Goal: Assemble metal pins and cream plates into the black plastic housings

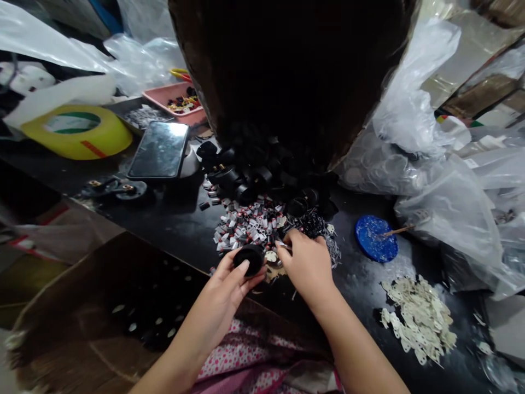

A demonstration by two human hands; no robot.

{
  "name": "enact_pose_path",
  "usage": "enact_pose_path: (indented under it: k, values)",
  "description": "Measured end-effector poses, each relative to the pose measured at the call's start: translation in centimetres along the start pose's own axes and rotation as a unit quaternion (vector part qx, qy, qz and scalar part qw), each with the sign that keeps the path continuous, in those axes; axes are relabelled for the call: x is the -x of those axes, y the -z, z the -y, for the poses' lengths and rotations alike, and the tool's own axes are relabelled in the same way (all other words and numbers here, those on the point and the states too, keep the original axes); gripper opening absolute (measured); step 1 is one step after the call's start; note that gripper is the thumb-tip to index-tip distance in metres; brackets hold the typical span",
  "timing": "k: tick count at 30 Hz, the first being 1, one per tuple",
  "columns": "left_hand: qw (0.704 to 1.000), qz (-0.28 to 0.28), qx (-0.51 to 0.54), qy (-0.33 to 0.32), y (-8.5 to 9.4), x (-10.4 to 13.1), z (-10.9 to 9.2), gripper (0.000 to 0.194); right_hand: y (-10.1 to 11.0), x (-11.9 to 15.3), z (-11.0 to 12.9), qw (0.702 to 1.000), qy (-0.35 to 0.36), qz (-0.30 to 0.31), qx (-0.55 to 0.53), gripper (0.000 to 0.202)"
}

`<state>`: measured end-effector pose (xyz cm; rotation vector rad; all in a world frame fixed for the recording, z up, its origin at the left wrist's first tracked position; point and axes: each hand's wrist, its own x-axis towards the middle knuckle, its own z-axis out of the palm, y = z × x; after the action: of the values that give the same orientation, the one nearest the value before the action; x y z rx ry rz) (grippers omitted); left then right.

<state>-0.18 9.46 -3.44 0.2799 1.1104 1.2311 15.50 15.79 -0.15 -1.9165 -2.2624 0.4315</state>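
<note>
My left hand (229, 284) is closed around a round black plastic cup-like housing (249, 259), its hollow side facing up and the thumb at its rim. Just right of it, my right hand (305, 262) has its thumb and fingers pinched together at the front of the parts pile; what they hold is too small to make out. Near the fingertips lies a small cream plate with holes (271, 256). Beyond both hands spreads a heap of small grey-white cylinders with red ends (250, 224), with small dark metal pieces (314, 223) to its right.
Black housings (254, 175) spill from a large dark box (295, 65) at the back. A blue lid with a stick (375, 238) and cream plates (420, 317) lie right. Left are a phone (159, 149), yellow tape (76, 131) and a pink tray (176, 101). A brown bin (77, 339) stands lower left.
</note>
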Motion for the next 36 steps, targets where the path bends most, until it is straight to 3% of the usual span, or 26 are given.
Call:
enact_pose_path:
  k: [6, 12, 15, 19, 23, 25, 27, 31, 33, 36]
  values:
    - [0.996, 0.077, 0.038, 0.002, -0.4, -0.2, 0.5, 0.024, -0.1, 2.9, -0.3, 0.989, 0.019, 0.024, -0.145, 0.004]
    - [0.999, 0.041, 0.001, -0.021, -0.9, -0.3, 2.0, 0.029, 0.2, 3.5, -1.5, 0.984, 0.03, 0.001, -0.173, 0.014]
    - [0.998, 0.051, 0.022, -0.03, -1.1, -0.4, 2.3, 0.024, 1.0, 1.7, -1.9, 0.992, 0.016, -0.049, -0.116, 0.021]
    - [0.997, 0.048, 0.037, -0.044, -1.3, -0.6, 2.4, 0.023, 0.8, -1.2, -1.2, 0.996, 0.055, -0.043, 0.046, 0.027]
    - [0.998, 0.041, 0.037, -0.039, -1.2, -0.7, 2.4, 0.029, 0.0, -2.3, -0.8, 0.992, 0.083, -0.047, 0.083, 0.019]
    - [0.998, 0.037, 0.044, -0.034, -1.2, -0.6, 2.3, 0.03, 0.0, -1.8, -1.1, 0.995, 0.078, -0.057, 0.018, 0.017]
    - [0.997, 0.029, 0.063, -0.025, -1.5, -0.5, 1.9, 0.027, 0.3, -0.7, -1.6, 0.989, 0.047, -0.062, -0.126, 0.014]
    - [0.994, 0.024, 0.107, 0.019, -2.6, -0.2, 1.3, 0.021, 0.9, 2.6, -2.4, 0.904, -0.059, -0.022, -0.423, 0.012]
    - [0.993, 0.028, 0.112, 0.038, -3.2, 0.0, 1.2, 0.02, 1.0, 4.0, -2.6, 0.87, -0.092, -0.012, -0.483, 0.016]
    - [0.992, 0.034, 0.113, 0.05, -3.8, 0.3, 1.6, 0.018, 0.9, 5.2, -2.8, 0.858, -0.108, -0.019, -0.501, 0.015]
